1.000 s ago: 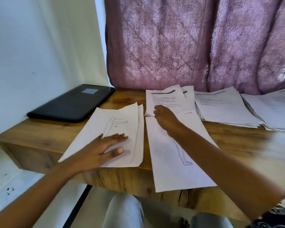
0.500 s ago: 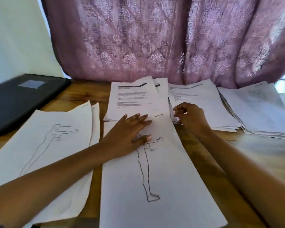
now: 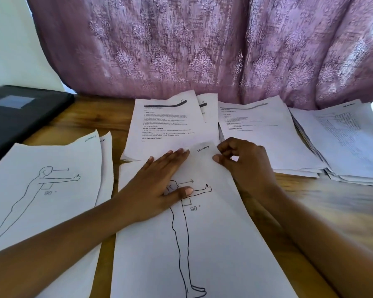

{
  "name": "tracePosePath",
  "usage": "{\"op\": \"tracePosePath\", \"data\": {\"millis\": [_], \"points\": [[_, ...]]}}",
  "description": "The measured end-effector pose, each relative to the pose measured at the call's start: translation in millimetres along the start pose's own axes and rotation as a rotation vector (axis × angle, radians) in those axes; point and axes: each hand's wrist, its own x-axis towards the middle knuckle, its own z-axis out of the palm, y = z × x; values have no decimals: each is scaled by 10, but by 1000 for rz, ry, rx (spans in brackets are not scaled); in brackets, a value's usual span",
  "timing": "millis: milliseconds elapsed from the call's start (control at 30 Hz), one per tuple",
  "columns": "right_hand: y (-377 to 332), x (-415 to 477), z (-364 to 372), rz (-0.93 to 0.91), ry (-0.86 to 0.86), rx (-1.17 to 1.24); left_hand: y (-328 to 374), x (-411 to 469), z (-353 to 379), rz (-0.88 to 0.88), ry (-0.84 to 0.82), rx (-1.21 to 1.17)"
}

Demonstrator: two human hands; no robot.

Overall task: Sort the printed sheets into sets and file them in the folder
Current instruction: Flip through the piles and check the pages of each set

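A sheet with a drawn standing figure, marked "SECTION 3" (image 3: 202, 244), lies in front of me on the wooden table (image 3: 332, 201). My left hand (image 3: 159, 186) presses flat on its upper part, fingers straight. My right hand (image 3: 243, 160) pinches the sheet's top right corner with curled fingers. Behind it sits a stack of printed text sheets (image 3: 166, 127). A second figure sheet (image 3: 41, 190) lies at the left over another sheet. The black folder (image 3: 19, 112) lies shut at the far left.
Two more stacks of printed sheets lie at the right, one (image 3: 263, 134) beside the middle stack and one (image 3: 342, 143) near the table's right end. A pink patterned curtain (image 3: 202, 46) hangs behind the table. A white wall (image 3: 9, 39) stands at the left.
My left hand left the left figure sheet and now presses on the middle one. My right hand moved right to that sheet's top right corner and pinches it. The camera has come closer.
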Motion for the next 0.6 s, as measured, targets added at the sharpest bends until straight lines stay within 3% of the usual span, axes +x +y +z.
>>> {"op": "tracePosePath", "data": {"millis": [200, 300, 400, 500, 600], "points": [[3, -34, 29, -306, 144, -256, 52, 14, -6, -8, 85, -153], [-32, -26, -23, -415, 211, -303, 108, -53, -142, 12, 159, -95], [-147, -74, -95, -297, 208, -162, 221, -361, -501, -24, 113, -16], [-229, -124, -135, -218, 169, -113, 221, -963, -800, -65, -107, 42], [-300, -169, -193, -181, 182, -74, 144, -1711, -927, -72, -214, 110]]}}
